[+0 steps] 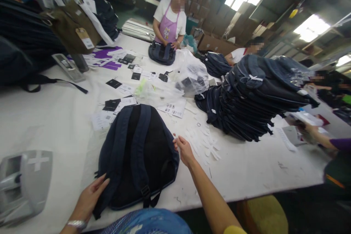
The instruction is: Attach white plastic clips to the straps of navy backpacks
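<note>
A dark navy backpack [156, 142] lies on the white table in front of me, its black back panel and two shoulder straps facing up. At its lower left edge, my left hand [91, 195] has closed thumb and fingers on the fabric; part of the grip is hidden. My right hand [185, 150] is beside the bag's right edge, fingers pinched together on what looks like a small white strip. Black and white hang tags [112, 105] lie just beyond the bag. White paper strips [211, 146] are scattered to the right of my right hand.
A tall stack of navy backpacks [246, 98] stands to the right. Clear plastic bags [192, 73] lie mid-table. Across the table, a person in a purple apron [168, 27] handles another bag [162, 53]. An olive bag [72, 27] and grey bag [38, 186] are at left.
</note>
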Tool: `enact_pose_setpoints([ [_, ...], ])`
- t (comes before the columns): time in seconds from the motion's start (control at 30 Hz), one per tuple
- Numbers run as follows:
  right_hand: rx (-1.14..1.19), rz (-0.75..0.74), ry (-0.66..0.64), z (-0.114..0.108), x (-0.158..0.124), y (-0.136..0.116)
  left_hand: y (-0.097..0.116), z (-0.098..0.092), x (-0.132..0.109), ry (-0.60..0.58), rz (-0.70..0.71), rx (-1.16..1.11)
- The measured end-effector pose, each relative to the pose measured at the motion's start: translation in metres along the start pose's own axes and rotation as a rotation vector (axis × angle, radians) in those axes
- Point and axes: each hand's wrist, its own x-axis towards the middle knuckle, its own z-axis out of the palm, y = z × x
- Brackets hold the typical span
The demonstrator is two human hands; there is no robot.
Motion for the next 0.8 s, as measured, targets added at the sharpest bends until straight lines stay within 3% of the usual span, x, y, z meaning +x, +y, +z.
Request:
enact_pose_setpoints([
  [0.07,0.086,0.043,-0.102,0.016,-0.022,-0.007,0.002,0.002,-0.003,-0.003,0.027,-0.020],
  [0.17,0.008,0.033,-0.187,0.040,-0.047,-0.012,0.006,0.003,-0.008,-0.004,0.052,-0.063],
  [0.37,-0.279,-0.193,-0.347,0.074,-0.072,-0.016,0.006,0.004,-0.012,-0.058,0.106,-0.165],
  [0.5,-0.391,-0.347,-0.360,0.086,-0.080,-0.014,0.004,0.004,-0.014,-0.096,0.137,-0.219],
  [0.67,-0.442,-0.418,-0.362,0.096,-0.087,-0.012,0.002,0.005,-0.015,-0.106,0.144,-0.279],
  [0.73,-0.432,-0.375,-0.328,0.100,-0.087,-0.009,0.002,0.005,-0.015,-0.119,0.152,-0.296],
  [0.8,-0.409,-0.233,-0.276,0.106,-0.085,-0.001,0.002,0.004,-0.015,-0.135,0.165,-0.311],
])
